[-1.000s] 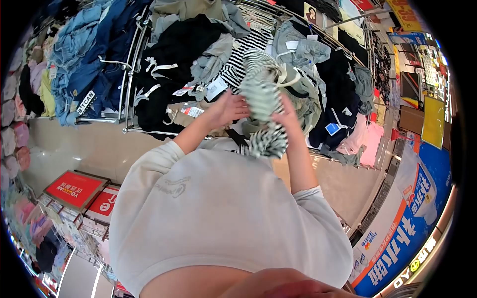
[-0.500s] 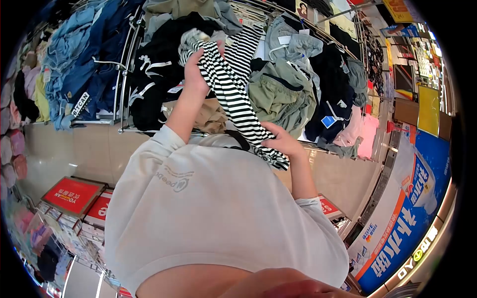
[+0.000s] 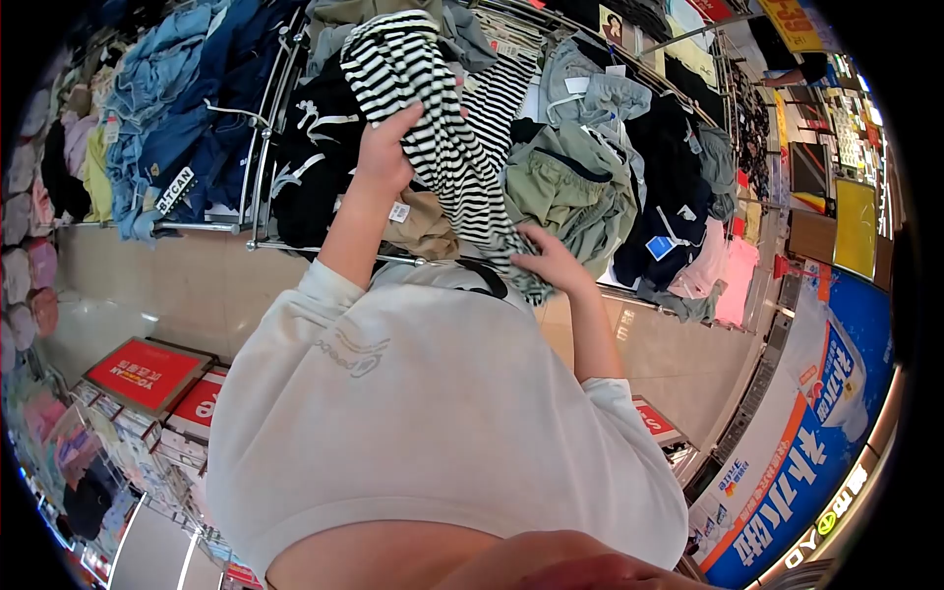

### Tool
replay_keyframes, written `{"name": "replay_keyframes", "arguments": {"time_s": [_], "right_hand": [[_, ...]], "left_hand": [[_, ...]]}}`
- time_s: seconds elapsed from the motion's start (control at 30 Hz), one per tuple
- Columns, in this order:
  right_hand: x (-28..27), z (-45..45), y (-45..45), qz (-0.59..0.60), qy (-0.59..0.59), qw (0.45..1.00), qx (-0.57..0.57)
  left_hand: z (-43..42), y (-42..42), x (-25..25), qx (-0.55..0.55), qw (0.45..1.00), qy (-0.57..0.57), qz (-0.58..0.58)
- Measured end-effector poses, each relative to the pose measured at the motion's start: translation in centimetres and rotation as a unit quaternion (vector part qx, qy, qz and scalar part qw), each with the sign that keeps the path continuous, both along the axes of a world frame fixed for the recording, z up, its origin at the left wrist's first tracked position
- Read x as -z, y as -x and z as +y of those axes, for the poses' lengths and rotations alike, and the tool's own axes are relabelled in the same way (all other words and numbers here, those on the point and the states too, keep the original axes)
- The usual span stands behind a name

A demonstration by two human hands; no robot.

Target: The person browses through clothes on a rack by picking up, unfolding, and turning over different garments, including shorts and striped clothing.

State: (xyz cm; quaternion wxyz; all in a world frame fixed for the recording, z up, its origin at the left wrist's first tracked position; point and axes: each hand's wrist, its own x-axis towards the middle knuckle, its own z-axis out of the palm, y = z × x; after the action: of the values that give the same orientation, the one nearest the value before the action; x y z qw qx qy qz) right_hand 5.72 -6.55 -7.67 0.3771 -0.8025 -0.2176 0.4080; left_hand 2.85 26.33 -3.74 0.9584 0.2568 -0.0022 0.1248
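1. Gripping the upper part of a black-and-white striped garment [image 3: 433, 118], the left hand [image 3: 386, 152] is curled closed around the cloth, its thumb laid over the stripes; most of its fingers are hidden.
2. Lower down, the right hand [image 3: 553, 261] pinches the bunched end between thumb and fingers.
3. Stretched between both hands, the garment slants across the heaped clothes. Its top flops out beyond the left hand, and its gathered end hangs close to the person's pale shirt [image 3: 442, 403].
4. Black clothing [image 3: 315, 177] with white drawstrings lies beside the left forearm; olive-green shorts [image 3: 556, 182] lie crumpled near the right hand.
5. Over by the left wrist there's a tan garment [image 3: 425, 224], partly covered by the striped cloth.
6. Farther left, past a metal rail [image 3: 262, 133], sits a heap of blue denim [image 3: 211, 138].
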Motion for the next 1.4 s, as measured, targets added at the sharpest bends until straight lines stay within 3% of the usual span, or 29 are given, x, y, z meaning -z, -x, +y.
{"name": "replay_keyframes", "arguments": {"time_s": [0.13, 0.2, 0.23, 0.27, 0.3, 0.33, 0.37, 0.43, 0.5, 0.57, 0.6, 0.67, 0.7, 0.73, 0.77, 0.8, 0.83, 0.87, 1.0, 1.1, 1.13, 1.2, 1.23, 1.33, 1.37, 1.4], "right_hand": [[-3.9, 5.2, -0.8, -0.003, -0.078, 0.992, 0.095], [-6.8, 7.4, -1.2, 0.042, -0.226, 0.953, 0.195], [-7.8, 8.4, -1.4, 0.041, -0.228, 0.953, 0.197], [-8.7, 9.2, -1.6, 0.054, -0.316, 0.927, 0.193], [-9.4, 9.7, -1.8, 0.066, -0.4, 0.895, 0.188], [-9.7, 10.0, -2.2, 0.086, -0.402, 0.897, 0.161], [-9.6, 10.2, -2.3, 0.084, -0.402, 0.897, 0.164], [-9.3, 10.7, -2.3, 0.276, -0.498, 0.793, 0.215], [-9.3, 11.0, -1.9, 0.295, -0.489, 0.781, 0.254], [-8.9, 10.9, -1.4, 0.306, -0.522, 0.756, 0.25], [-9.3, 10.9, -1.0, 0.282, -0.491, 0.779, 0.268], [-9.6, 11.0, -0.8, 0.304, -0.493, 0.759, 0.298], [-9.7, 10.9, -0.6, 0.324, -0.494, 0.737, 0.328], [-9.1, 10.6, -0.4, 0.329, -0.483, 0.736, 0.341], [-9.0, 10.2, 0.0, 0.335, -0.466, 0.739, 0.353], [-8.6, 9.8, 0.3, 0.313, -0.481, 0.76, 0.305], [-8.3, 9.5, 0.7, 0.292, -0.495, 0.778, 0.255], [-8.4, 8.8, 1.4, 0.293, -0.486, 0.776, 0.274], [-7.9, 6.3, 2.6, 0.241, -0.368, 0.891, 0.118], [-7.4, 5.7, 3.9, 0.273, -0.443, 0.84, 0.152], [-7.3, 5.4, 4.4, 0.275, -0.467, 0.816, 0.2], [-7.0, 5.2, 4.8, 0.274, -0.454, 0.798, 0.286], [-6.6, 5.0, 4.9, 0.271, -0.443, 0.79, 0.327], [-7.4, 4.5, 5.5, 0.228, -0.376, 0.827, 0.35], [-7.3, 4.4, 5.7, 0.228, -0.376, 0.826, 0.352], [-7.3, 4.1, 6.0, 0.141, -0.303, 0.886, 0.322]], "left_hand": [[-1.7, 1.4, 0.2, -0.036, 0.991, -0.115, 0.064], [-2.9, 2.1, -0.6, -0.038, 0.964, -0.258, 0.057], [-3.5, 2.6, -1.1, -0.05, 0.944, -0.323, 0.054], [-3.9, 3.5, -1.8, -0.001, 0.915, -0.393, 0.087], [-4.1, 3.8, -2.1, 0.003, 0.915, -0.394, 0.084], [-4.1, 4.1, -2.3, -0.017, 0.827, -0.562, 0.011], [-4.1, 4.2, -2.4, -0.038, 0.704, -0.706, -0.064], [-4.4, 4.0, -3.4, -0.01, 0.706, -0.703, -0.081], [-4.5, 5.0, -4.8, -0.022, 0.724, -0.688, -0.036], [-4.2, 5.4, -4.2, -0.066, 0.714, -0.694, -0.061], [-3.8, 6.1, -4.7, -0.021, 0.751, -0.657, -0.065], [-2.7, 7.2, -3.0, 0.096, 0.811, -0.577, -0.011], [-3.5, 7.3, -2.6, 0.099, 0.917, -0.387, 0.005], [-3.8, 7.1, -2.3, 0.103, 0.964, -0.245, 0.031], [-4.1, 7.0, -2.2, 0.105, 0.988, -0.097, 0.058], [-4.2, 7.0, -2.1, 0.105, 0.988, -0.097, 0.058], [-4.2, 7.2, -1.9, 0.119, 0.99, -0.019, 0.071], [-4.3, 7.4, -1.8, 0.131, 0.986, 0.058, 0.084], [-5.6, 8.6, -2.8, 0.103, 0.981, -0.003, 0.165], [-5.5, 9.3, -2.0, 0.084, 0.976, -0.112, 0.166], [-5.7, 9.5, -2.2, 0.088, 0.976, -0.114, 0.165], [-6.0, 9.9, -2.7, 0.015, 0.948, -0.286, 0.14], [-5.9, 10.0, -2.8, 0.017, 0.947, -0.29, 0.136], [-6.0, 10.5, -3.8, -0.14, 0.797, -0.57, 0.14], [-6.0, 10.6, -3.8, -0.139, 0.797, -0.571, 0.14], [-6.0, 10.7, -3.7, -0.189, 0.753, -0.617, 0.124]]}}
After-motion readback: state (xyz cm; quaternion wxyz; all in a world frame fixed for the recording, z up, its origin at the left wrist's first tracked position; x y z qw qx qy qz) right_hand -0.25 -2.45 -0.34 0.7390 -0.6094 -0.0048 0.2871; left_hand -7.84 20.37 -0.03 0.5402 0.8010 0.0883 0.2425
